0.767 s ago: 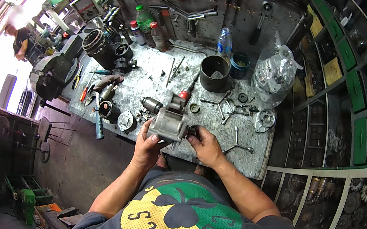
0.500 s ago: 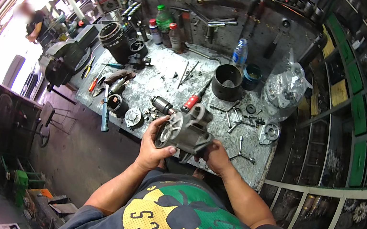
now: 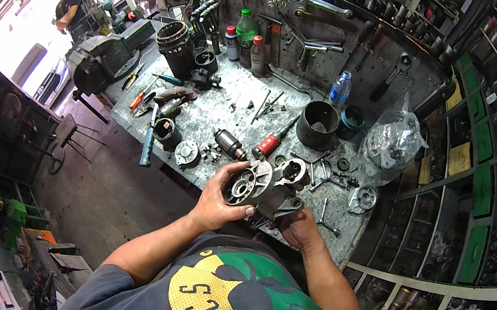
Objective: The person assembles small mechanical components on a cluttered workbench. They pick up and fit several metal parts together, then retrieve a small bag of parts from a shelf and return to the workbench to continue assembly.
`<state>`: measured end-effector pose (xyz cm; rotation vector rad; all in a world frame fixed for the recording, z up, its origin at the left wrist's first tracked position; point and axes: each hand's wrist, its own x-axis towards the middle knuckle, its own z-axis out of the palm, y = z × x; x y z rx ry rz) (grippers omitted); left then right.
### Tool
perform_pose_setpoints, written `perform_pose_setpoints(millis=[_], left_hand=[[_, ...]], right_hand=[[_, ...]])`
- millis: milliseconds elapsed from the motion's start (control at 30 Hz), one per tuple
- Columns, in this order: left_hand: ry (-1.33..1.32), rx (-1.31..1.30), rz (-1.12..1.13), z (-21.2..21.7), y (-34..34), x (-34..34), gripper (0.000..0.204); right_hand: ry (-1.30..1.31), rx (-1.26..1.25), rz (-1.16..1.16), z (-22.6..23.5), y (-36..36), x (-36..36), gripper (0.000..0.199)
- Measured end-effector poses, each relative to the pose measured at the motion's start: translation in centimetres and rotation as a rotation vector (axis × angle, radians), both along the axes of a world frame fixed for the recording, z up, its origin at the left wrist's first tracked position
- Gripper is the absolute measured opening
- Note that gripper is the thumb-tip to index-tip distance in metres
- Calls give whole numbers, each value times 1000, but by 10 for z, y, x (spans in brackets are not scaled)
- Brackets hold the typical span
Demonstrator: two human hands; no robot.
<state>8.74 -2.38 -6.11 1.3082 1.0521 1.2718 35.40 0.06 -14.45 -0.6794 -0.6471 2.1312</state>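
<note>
I've got the grey metal starter housing (image 3: 265, 191) up off the tabletop (image 3: 237, 104), held close to my chest just over the near edge. My left hand (image 3: 219, 201) is wrapped around the round flanged end, thumb across the front face, fingers curled firmly over the rim. My right hand (image 3: 297, 227) cups the darker body from below, fingers closed on it. The housing's long axis runs roughly left to right, tilted a bit upward toward the right, with the open round mouth facing left and toward me. Just beyond it on the tabletop lie a wound armature (image 3: 230, 144), a red-handled tool (image 3: 271, 142), loose wrenches (image 3: 323, 179) and a black cylinder (image 3: 317, 124), all well clear of my hands.
</note>
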Motion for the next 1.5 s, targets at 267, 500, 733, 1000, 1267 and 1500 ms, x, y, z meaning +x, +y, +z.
perform_pose_setpoints(millis=[267,500,733,1000,1267,1500], left_hand=[[-935,-529,-79,-45,-4,10,71],[383,12,106,-9,20,0,96],[648,183,121,-24,17,18,93],[792,61,45,-81,8,24,112],[667,-159,-150,-56,35,5,108],[740,-99,-151,-41,48,10,104]], right_hand=[[-745,571,56,63,7,4,57],[-640,453,-80,60,28,2,76],[-678,509,-148,1,26,-9,70],[-1003,458,-57,-76,39,-11,69],[-1229,379,-26,-55,48,-12,76],[-1174,366,-84,-25,33,-4,74]])
